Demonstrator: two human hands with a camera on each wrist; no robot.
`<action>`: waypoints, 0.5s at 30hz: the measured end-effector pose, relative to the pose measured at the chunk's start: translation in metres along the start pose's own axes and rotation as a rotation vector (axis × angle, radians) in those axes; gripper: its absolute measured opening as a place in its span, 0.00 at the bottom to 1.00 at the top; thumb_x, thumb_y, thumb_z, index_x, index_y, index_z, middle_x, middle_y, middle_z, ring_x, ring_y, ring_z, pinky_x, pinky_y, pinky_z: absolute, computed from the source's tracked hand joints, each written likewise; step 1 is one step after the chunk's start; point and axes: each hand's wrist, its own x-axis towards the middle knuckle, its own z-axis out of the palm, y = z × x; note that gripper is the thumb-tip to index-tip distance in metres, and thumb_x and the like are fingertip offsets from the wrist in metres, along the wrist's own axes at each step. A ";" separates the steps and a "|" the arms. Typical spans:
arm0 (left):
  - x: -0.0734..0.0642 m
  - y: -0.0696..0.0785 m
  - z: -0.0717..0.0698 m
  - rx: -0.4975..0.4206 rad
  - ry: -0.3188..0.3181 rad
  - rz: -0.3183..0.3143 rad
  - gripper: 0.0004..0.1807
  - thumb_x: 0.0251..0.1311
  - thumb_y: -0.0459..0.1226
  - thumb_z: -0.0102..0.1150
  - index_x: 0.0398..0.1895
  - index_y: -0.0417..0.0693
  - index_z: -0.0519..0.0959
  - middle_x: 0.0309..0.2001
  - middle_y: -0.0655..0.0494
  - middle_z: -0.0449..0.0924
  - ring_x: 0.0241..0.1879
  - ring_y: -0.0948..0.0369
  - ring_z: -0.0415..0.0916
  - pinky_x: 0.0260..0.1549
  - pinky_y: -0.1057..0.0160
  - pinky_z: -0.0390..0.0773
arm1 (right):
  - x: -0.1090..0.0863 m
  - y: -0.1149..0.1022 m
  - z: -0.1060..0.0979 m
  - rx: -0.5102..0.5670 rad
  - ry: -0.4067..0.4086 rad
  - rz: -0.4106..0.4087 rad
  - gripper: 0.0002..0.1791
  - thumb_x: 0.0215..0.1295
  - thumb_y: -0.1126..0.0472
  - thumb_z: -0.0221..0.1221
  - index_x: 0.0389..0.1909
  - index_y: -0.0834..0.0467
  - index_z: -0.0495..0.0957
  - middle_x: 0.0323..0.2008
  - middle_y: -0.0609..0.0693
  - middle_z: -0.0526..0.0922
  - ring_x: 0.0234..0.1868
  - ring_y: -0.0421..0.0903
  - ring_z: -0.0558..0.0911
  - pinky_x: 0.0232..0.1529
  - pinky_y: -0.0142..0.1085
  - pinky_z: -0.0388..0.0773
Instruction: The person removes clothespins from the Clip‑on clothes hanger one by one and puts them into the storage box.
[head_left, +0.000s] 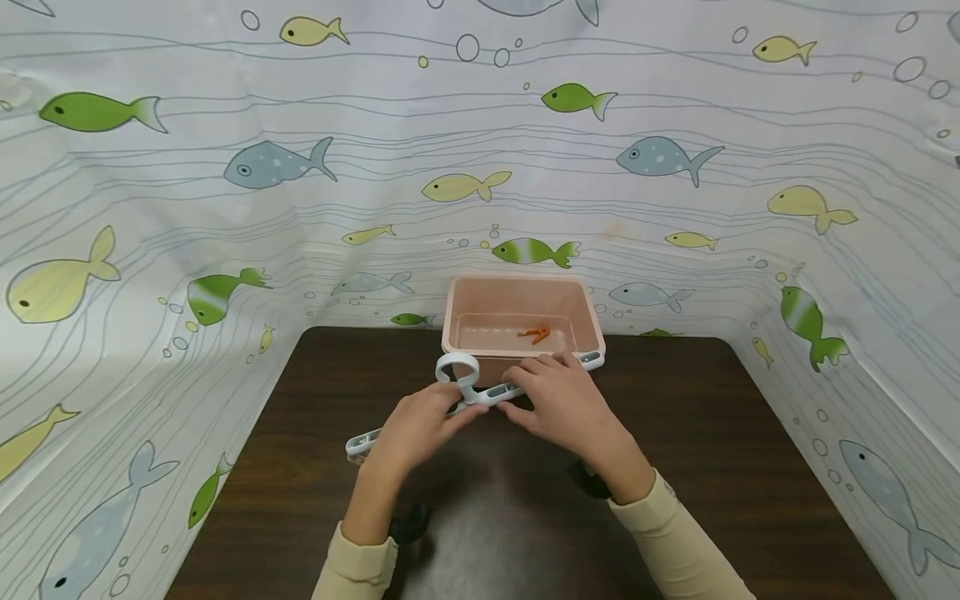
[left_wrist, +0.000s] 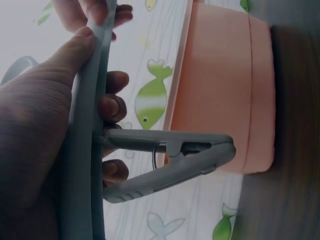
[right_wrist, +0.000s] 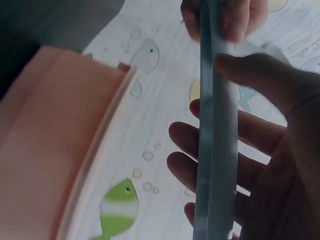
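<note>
A long pale grey plastic clip hanger [head_left: 498, 392] with a ring-shaped hook [head_left: 457, 360] is held in the air by both hands, its right end higher in the head view. My left hand [head_left: 420, 427] grips the bar just left of the hook, thumb along one side and fingers round the other. On the right part of the bar, my right hand [head_left: 564, 404] holds it between thumb and fingers. One grey clip [left_wrist: 175, 172] juts from the bar beside the left fingers in the left wrist view.
Behind the hanger, a pink plastic bin [head_left: 454, 329] stands at the back of the dark wooden table [head_left: 675, 467]. An orange clip [head_left: 536, 335] lies inside it. Fish-patterned sheeting [head_left: 405, 108] rises round the table's back and sides.
</note>
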 end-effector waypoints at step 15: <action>-0.003 -0.002 -0.001 -0.013 0.030 0.023 0.17 0.70 0.57 0.69 0.48 0.56 0.86 0.44 0.63 0.83 0.39 0.62 0.78 0.40 0.55 0.82 | -0.002 0.002 0.004 0.082 -0.050 0.020 0.18 0.69 0.41 0.71 0.54 0.45 0.87 0.47 0.43 0.90 0.54 0.48 0.88 0.64 0.53 0.79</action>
